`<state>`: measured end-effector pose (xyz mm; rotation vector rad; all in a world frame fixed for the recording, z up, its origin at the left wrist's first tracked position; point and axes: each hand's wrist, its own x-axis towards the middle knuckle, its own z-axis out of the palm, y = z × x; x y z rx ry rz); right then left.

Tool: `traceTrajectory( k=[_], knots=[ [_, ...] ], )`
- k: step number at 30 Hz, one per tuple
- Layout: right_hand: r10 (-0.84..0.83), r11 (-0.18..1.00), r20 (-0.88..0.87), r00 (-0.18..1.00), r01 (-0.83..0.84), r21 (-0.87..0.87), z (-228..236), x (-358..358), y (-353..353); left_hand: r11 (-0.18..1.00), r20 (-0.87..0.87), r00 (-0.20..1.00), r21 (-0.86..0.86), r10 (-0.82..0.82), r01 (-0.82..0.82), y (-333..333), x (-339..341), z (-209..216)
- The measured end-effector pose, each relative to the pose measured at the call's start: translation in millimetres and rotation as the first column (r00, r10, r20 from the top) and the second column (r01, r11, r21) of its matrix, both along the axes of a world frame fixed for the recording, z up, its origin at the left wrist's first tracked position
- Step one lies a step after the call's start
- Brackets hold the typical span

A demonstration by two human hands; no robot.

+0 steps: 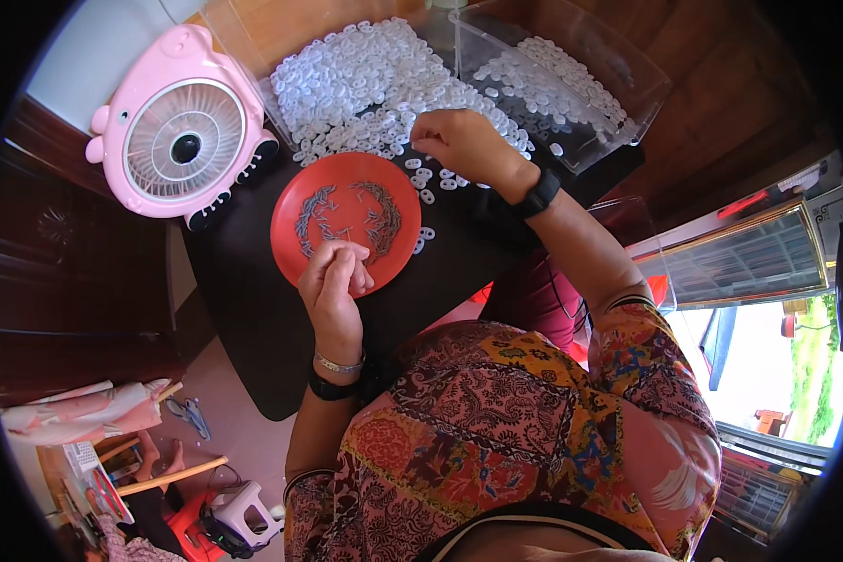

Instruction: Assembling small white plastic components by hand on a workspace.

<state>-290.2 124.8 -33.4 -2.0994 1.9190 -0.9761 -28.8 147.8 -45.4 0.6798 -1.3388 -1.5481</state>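
Patterned shirt, nearest. Left hand, fingertips together over red plate; right hand, curled beside heaped white ovals; cannot tell whether either grips anything. Grey pins, in plate: probably light, stiff, slippery; best pinched mid-length. Ovals: likely rigid; hold by rims.

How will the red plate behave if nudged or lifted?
The red plate looks like smooth plastic, so probably light and fairly stiff. It's wide and sits flat on the black table, so a nudge would likely slide it rather than tip it. The small grey pins lie loose in it, so tilting could spill them.
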Motion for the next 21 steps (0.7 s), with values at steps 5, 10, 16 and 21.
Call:
traceTrajectory(
  k=[5,10,16,21],
  knots=[
    [-0.002,0.964,-0.168,0.986,-0.043,-0.264,5.1,9.5,1.9,1.000,0.005,1.000,-0.003,-0.009,0.009,0.5,-1.6,-1.6],
    [0.137,0.991,0.263,0.955,-0.134,-0.030,21.0,33.6,17.7,1.000,0.022,1.000,0.010,-0.012,0.011,-0.6,0.4,-3.7],
    [0.390,0.863,0.609,0.691,-0.505,0.020,27.1,80.8,46.4,0.999,0.181,0.982,-0.001,-0.048,0.049,-0.3,0.3,-5.2],
    [0.410,0.884,0.596,0.691,-0.461,-0.073,23.3,90.7,46.2,0.988,0.035,0.992,0.102,-0.121,0.117,1.1,1.4,-0.1]
  ],
)
